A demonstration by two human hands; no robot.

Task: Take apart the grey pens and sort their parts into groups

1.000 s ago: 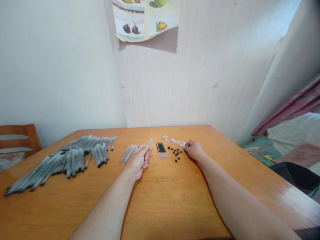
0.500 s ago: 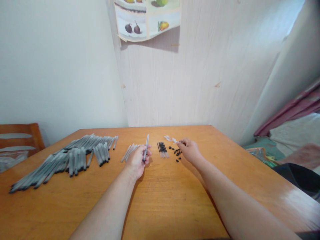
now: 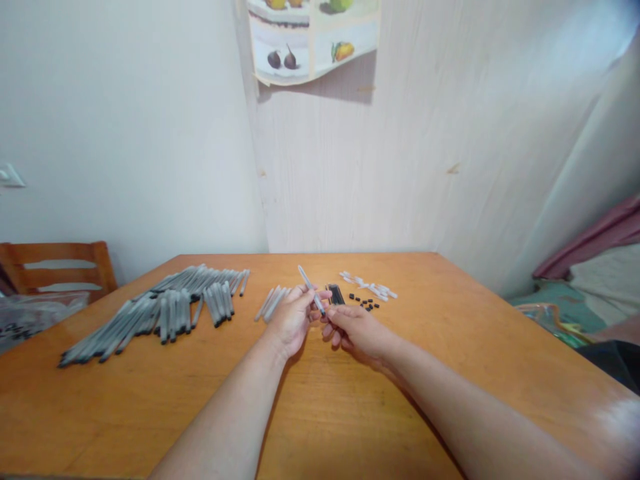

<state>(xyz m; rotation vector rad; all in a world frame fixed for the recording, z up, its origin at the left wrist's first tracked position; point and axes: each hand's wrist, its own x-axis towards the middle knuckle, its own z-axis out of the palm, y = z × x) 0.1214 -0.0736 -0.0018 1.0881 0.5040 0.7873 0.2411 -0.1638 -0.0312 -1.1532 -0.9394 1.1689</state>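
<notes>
My left hand (image 3: pixel 293 319) is closed round a grey pen barrel (image 3: pixel 311 297) that points up and to the left. My right hand (image 3: pixel 353 329) is pinched at the barrel's lower end, holding a small part I cannot make out. Both hands meet above the middle of the wooden table (image 3: pixel 320 400). Just behind them lie a few loose grey barrels (image 3: pixel 271 303), a small bundle of black refills (image 3: pixel 335 293), several small black plugs (image 3: pixel 367 303) and several clear white tips (image 3: pixel 370 288).
A large pile of grey pens (image 3: pixel 160 310) covers the table's left part. A wooden chair (image 3: pixel 55 263) with a plastic bag (image 3: pixel 30 313) stands at the left. A fruit poster (image 3: pixel 313 37) hangs on the wall. Cloth and bags lie at the right.
My right hand left the white tips and came left to meet the left hand. The left hand lifted the barrel and tilted it. The view shifted slightly.
</notes>
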